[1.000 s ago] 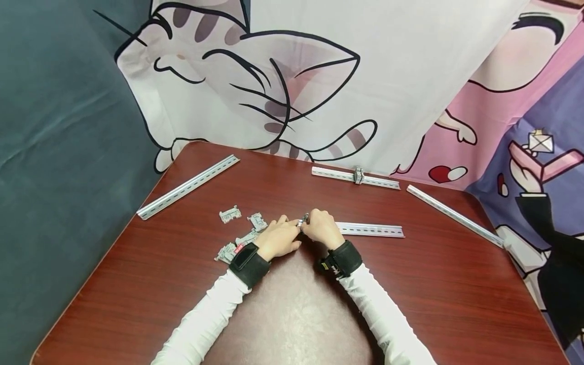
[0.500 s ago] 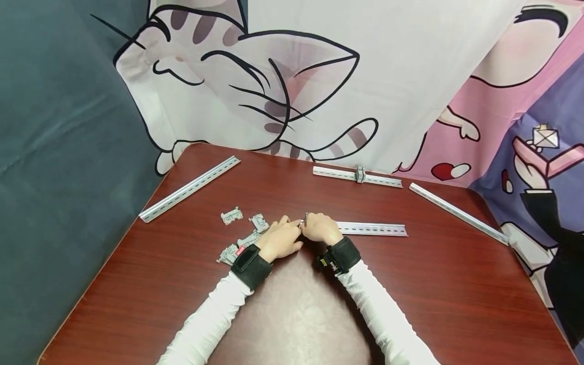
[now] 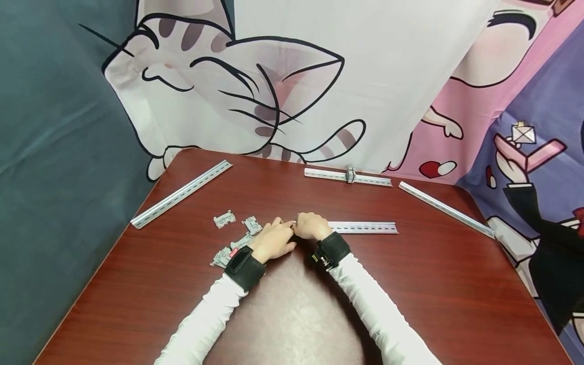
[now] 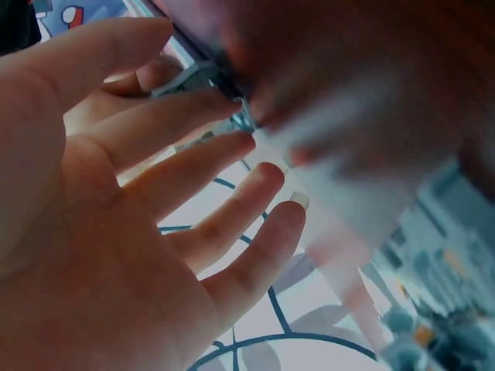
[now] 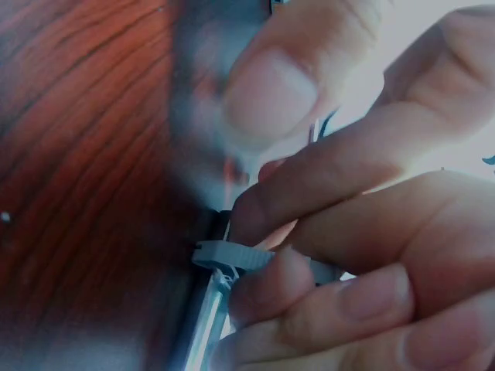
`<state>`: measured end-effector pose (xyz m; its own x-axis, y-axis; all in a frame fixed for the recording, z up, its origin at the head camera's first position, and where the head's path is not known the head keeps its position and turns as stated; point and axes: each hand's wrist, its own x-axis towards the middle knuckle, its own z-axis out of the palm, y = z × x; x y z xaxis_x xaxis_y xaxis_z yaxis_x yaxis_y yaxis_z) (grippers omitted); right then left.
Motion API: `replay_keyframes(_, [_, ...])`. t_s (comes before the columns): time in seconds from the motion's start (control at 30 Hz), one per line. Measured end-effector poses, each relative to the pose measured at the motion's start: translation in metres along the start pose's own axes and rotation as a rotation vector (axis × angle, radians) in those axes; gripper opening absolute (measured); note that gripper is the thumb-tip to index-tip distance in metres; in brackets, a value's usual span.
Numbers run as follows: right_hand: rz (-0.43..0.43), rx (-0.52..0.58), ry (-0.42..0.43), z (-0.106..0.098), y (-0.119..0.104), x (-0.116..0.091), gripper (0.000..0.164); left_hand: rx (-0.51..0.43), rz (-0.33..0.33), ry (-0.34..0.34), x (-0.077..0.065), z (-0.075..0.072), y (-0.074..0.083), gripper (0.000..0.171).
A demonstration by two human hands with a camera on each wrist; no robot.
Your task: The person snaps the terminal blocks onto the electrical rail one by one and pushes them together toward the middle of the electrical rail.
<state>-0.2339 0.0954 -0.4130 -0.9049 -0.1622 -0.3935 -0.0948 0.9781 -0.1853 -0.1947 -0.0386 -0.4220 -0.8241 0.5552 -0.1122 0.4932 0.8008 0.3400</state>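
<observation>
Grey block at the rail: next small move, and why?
Probably a gentle downward press on the grey block with the right hand: it lies crosswise at the rail, fingers against it, and whether it's seated is hidden.

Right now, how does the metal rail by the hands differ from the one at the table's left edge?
The near rail is partly hidden by the right hand; the left rail is untouched. The near rail lies roughly crosswise; the left rail slants away. The near rail has a grey block at the fingers; the left rail bears none. Both are silvery and slotted.
</observation>
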Motion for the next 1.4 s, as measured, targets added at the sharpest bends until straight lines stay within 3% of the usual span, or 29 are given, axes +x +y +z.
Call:
replay_keyframes(0.13, [0.018, -0.004, 0.037, 0.002, -0.001, 0.003, 0.03, 0.001, 0.033, 0.006, 0.003, -0.009, -0.011, 0.015])
replay_keyframes(0.23, [0.03, -0.009, 0.075, 0.003, 0.0, 0.003, 0.032, 0.015, 0.034, 0.05, 0.005, -0.021, -0.021, 0.016])
replay_keyframes(0.47, [0.059, -0.004, 0.106, 0.009, 0.003, 0.001, 0.034, -0.067, -0.1, 0.086, -0.004, -0.043, -0.045, 0.031])
replay_keyframes(0.63, [0.057, 0.023, 0.125, 0.016, 0.005, -0.003, 0.033, -0.049, -0.183, 0.099, -0.011, -0.042, -0.055, 0.033])
replay_keyframes(0.9, [0.013, 0.073, 0.169, 0.013, 0.008, -0.012, 0.034, 0.042, -0.328, 0.028, -0.015, -0.032, -0.058, 0.07])
replay_keyframes(1.1, [-0.003, 0.131, 0.148, -0.005, 0.012, -0.019, 0.047, 0.061, -0.373, 0.032, -0.015, -0.03, -0.062, 0.063])
replay_keyframes(1.4, [-0.038, 0.228, 0.111, -0.025, 0.027, -0.025, 0.047, 0.083, -0.354, 0.041, -0.013, -0.03, -0.065, 0.047])
